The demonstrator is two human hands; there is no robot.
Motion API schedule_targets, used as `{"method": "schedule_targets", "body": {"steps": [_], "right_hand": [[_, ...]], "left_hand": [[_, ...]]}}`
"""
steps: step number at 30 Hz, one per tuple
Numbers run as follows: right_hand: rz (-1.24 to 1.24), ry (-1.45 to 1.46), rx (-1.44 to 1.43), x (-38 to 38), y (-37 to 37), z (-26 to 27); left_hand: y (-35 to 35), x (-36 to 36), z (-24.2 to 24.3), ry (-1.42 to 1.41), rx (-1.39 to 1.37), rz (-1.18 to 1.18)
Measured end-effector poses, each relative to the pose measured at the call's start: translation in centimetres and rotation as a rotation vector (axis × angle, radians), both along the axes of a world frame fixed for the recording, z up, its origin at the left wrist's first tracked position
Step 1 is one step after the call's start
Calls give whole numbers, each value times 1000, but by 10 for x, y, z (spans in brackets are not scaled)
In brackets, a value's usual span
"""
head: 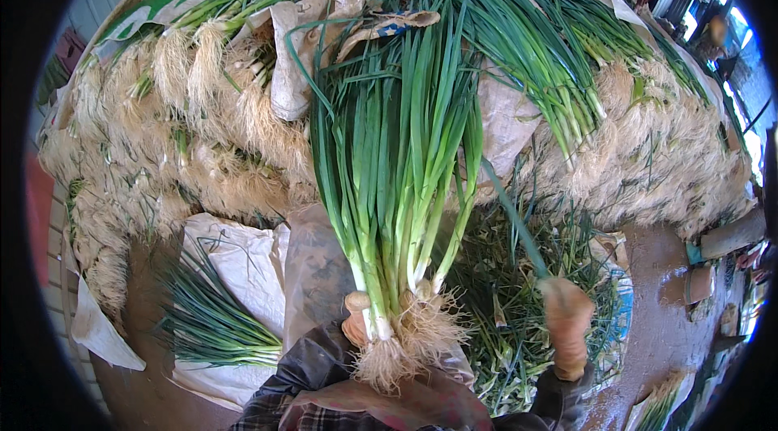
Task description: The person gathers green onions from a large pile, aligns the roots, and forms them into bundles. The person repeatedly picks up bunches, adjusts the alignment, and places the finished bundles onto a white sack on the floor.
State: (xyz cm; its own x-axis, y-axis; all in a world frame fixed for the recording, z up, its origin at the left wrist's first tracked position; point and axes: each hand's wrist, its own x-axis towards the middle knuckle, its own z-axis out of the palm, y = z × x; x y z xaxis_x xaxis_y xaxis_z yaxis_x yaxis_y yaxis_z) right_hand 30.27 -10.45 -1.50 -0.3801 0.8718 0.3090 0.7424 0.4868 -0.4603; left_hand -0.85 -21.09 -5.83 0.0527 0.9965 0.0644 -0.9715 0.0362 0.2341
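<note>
A large bunch of green onions [389,188] lies in front of me, its dark leaves pointing away and its pale, tangled roots over my lap. My left hand [357,318] is closed round the white stems at the bunch's left side, partly hidden by them. To the right of the bunch, my right hand [566,315] is raised over a heap of leaf scraps [510,309]. It is blurred and grips one end of a long green leaf [516,224], which stretches up and left.
Beyond is a wide pile of green onions with roots facing me [158,145]. At my left a smaller bunch [225,315] rests on a white woven sack [243,261]. Wet floor [656,303] shows at right, with a container [699,284]. A person [717,35] is at the far upper right.
</note>
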Motion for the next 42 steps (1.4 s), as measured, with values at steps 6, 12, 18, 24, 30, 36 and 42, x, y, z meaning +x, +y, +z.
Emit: {"method": "schedule_targets", "body": {"steps": [6, 12, 18, 24, 30, 36, 42], "right_hand": [[-368, -927, -645, 52, -27, -29], [371, 470, -662, -116, 27, -15], [207, 380, -720, -166, 78, 12], [-298, 1277, -58, -14, 137, 17], [-683, 295, 441, 54, 97, -30], [372, 983, -874, -145, 42, -33], [150, 653, -860, -187, 44, -11]], "left_hand": [[5, 4, 1, -80, 28, -5], [3, 7, 7, -93, -1, 19], [-6, -7, -1, 32, -64, 45], [-7, -8, -5, -46, 5, 21], [2, -2, -6, -134, 127, 1], [9, 14, -1, -181, 193, 80], [-2, -5, -7, 22, -47, 44]]}}
